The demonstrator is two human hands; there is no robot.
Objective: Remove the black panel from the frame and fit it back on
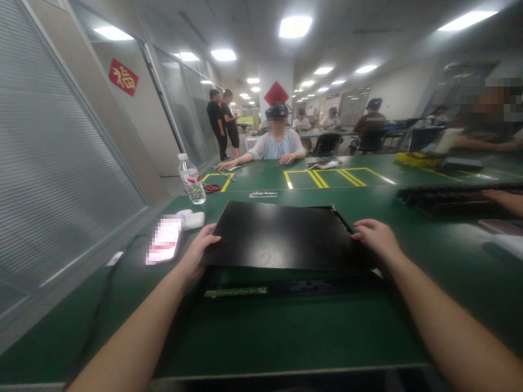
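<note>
A flat black panel, like the lid of a laptop or thin case, lies tilted up over a black base on the green table. A green circuit strip shows in the gap at the near edge. My left hand grips the panel's left edge, fingers curled over it. Over on the panel's right edge, my right hand holds on with its fingers bent around that side.
A lit phone and a white object lie left of the panel, with a water bottle and red scissors beyond. A person sits across the table. Another person's hand rests by a black keyboard-like part at right.
</note>
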